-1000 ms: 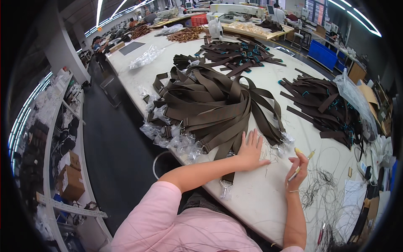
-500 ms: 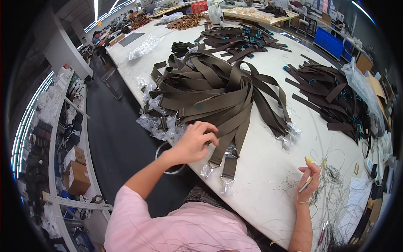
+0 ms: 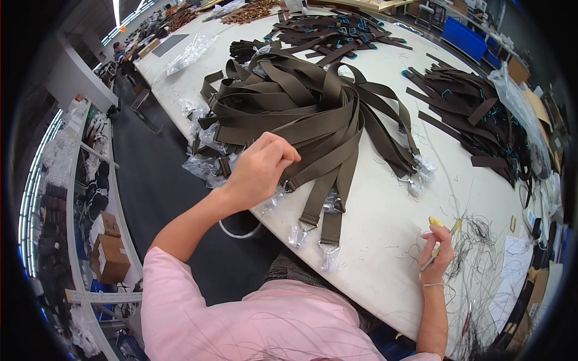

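A big heap of olive-brown webbing straps (image 3: 283,114) covers the near part of the white table, with metal buckles and clear plastic wrapping on the strap ends. Over its near left side is my left hand (image 3: 259,168), thumb and fingers pinched together. Whatever lies between those fingertips is too small to tell. To the right, above the tabletop, my right hand (image 3: 438,256) is closed around a slim yellow-and-grey hand tool (image 3: 430,262). Its exact kind is partly hidden by the fingers. A tangle of dark loose threads (image 3: 475,237) lies beside that hand.
Dark straps with turquoise buckles form one pile at the right (image 3: 469,114) and another at the back (image 3: 343,33). A clear plastic bag (image 3: 518,102) rests along the right side. Shelving with cardboard boxes (image 3: 111,259) stands left of the aisle. Another person (image 3: 120,53) is far left.
My left hand has risen away from the buckle ends, and its spread fingers have come together in a pinch. My right hand still grips the tool, slightly turned. The view has shifted a little.
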Demonstrator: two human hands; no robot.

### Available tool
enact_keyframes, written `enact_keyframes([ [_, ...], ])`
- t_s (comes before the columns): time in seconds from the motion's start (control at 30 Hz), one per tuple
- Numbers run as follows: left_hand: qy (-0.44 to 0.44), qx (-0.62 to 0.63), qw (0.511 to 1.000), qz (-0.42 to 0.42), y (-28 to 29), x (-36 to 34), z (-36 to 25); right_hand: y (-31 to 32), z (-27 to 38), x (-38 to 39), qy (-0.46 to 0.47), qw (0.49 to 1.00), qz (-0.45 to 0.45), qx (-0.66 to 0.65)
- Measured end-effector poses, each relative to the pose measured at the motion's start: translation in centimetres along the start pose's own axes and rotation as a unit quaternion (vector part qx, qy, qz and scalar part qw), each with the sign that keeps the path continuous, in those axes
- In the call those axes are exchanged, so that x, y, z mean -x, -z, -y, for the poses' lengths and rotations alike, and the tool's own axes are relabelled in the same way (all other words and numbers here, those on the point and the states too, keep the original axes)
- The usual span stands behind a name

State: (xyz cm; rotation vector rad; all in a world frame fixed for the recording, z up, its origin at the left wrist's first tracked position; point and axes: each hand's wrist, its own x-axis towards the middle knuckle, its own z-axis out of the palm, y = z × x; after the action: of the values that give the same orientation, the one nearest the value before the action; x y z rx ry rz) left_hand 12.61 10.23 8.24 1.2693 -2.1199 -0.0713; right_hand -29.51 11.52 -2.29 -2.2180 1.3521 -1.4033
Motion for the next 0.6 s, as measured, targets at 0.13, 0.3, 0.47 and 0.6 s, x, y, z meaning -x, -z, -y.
enact_keyframes([
  [0.13, 0.113, 0.188, 0.97, 0.108, -1.3, -4.5, -5.6, 0.4, 0.6, -0.1, 0.002, 1.0, 0.005, 0.02],
  [0.3, -0.122, 0.172, 0.973, 0.093, -10.6, -0.6, -9.6, 0.4, 0.1, 0.3, -0.044, 0.999, 0.006, 0.012],
  [0.47, 0.246, 0.049, 0.966, -0.055, -3.7, 6.8, -5.2, 1.1, -1.6, 1.3, -0.093, 0.996, -0.003, -0.014],
  [0.6, 0.38, 0.083, 0.918, -0.072, -3.4, 14.2, -3.0, -0.1, 0.0, 0.7, -0.097, 0.994, 0.023, -0.041],
])
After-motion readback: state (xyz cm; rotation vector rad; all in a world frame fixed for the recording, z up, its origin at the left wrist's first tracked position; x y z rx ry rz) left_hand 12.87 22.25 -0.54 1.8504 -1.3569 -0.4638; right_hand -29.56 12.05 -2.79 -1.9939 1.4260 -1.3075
